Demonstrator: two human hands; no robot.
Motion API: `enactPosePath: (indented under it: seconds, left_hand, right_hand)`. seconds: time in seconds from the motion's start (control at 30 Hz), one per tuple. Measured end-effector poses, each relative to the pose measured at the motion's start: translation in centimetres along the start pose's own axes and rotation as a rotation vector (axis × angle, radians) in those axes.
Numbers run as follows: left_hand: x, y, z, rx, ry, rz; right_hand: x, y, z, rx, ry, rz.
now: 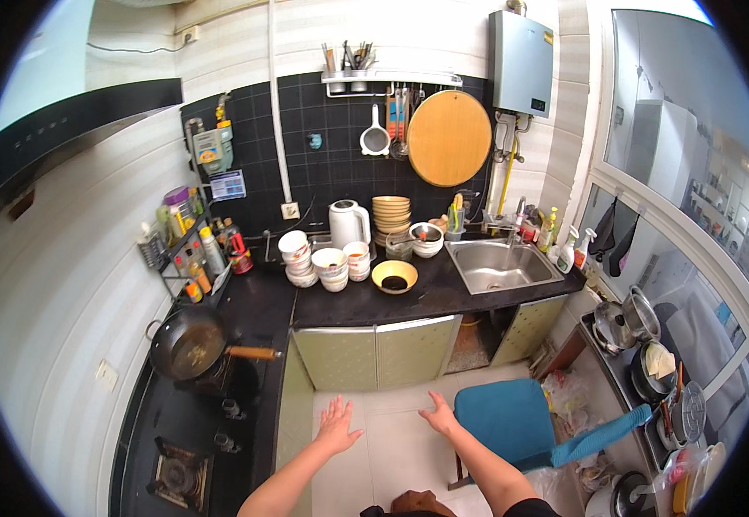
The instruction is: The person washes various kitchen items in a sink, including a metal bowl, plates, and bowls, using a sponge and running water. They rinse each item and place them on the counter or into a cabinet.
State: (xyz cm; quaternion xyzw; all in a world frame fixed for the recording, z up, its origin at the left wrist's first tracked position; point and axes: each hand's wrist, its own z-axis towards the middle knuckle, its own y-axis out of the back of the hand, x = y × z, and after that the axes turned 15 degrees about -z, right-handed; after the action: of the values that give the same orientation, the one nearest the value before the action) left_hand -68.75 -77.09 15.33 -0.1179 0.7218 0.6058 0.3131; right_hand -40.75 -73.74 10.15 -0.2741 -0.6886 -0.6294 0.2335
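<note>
Both my hands reach forward over the floor, holding nothing. My left hand (337,426) is open with its fingers spread, short of the green cabinet doors (333,358). To the right, my right hand (439,414) is open too, thumb and fingers apart, close to the blue chair (503,422). Beyond them on the dark counter (340,312) stand stacked white bowls (298,258), a yellow bowl (394,277) with dark liquid, a white kettle (349,224) and a stack of tan bowls (391,215). Neither hand touches any of these.
A wok (189,345) with a wooden handle sits on the stove at left, near a bare burner (180,476). A steel sink (503,267) is at the right of the counter. Pots (641,314) crowd the right-hand shelf. One lower cabinet (471,340) stands open.
</note>
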Motion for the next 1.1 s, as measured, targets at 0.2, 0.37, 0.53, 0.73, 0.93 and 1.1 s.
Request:
enactPosePath:
  seconds: [0.2,0.37,0.53,0.73,0.93,1.1]
  left_hand:
    - [-1.8,-0.1,12.7,-0.007,-0.135,0.023]
    - [-2.9,1.0,21.6,0.000,-0.062,0.011]
    - [-2.2,2.3,28.9,-0.137,-0.049,-0.028]
    - [1.0,4.1,35.2,-0.144,0.120,-0.105]
    - [3.8,6.1,42.8,-0.226,0.049,-0.175]
    - [3.0,9.0,51.3,-0.304,-0.036,-0.402]
  right_hand:
    - [-4.1,4.4,9.1,-0.147,-0.091,0.008]
    - [-9.2,5.6,18.5,-0.137,-0.086,0.129]
    - [-8.4,9.9,26.3,-0.119,-0.084,0.187]
    - [-11.1,9.2,33.1,-0.101,-0.084,0.250]
    - [-13.8,10.3,40.1,0.007,-0.255,0.269]
    - [-13.1,14.3,46.0,-0.089,-0.184,0.314]
